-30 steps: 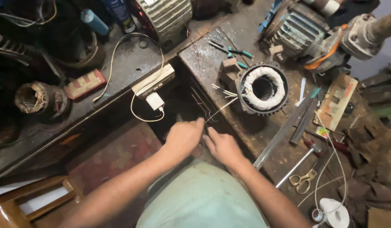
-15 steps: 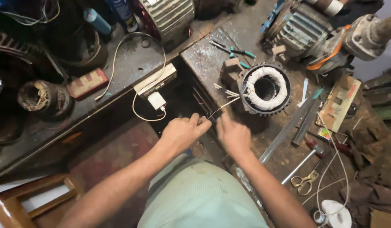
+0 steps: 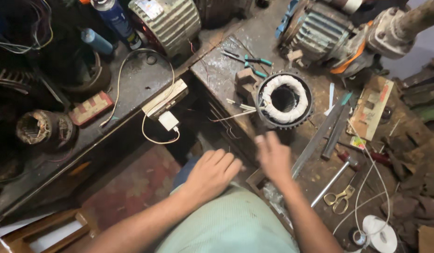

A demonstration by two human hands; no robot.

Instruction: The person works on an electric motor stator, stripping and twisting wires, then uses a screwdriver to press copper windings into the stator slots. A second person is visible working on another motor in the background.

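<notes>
Wound stator (image 3: 284, 99) stands on the bench (image 3: 217, 70), lead wires (image 3: 235, 110) loose and unconnected. Left hand (image 3: 212, 173) curled, empty; right hand (image 3: 274, 157) blurred, open, just below the stator.

Dim workshop light overall, warm cast. Brightest patches sit top centre and upper right, on the ribbed motor housing (image 3: 167, 21) and the white winding of the stator (image 3: 285, 99); light probably comes from above right, hard to tell. Left side and upper left corner sink into deep shadow, detail lost. Right hand (image 3: 274, 157) smeared with motion blur, fingers indistinct. Left hand (image 3: 211, 172) sharp. Wide-angle bending at the edges. No strong glare; slight sheen on the metal bar (image 3: 320, 136).
</notes>
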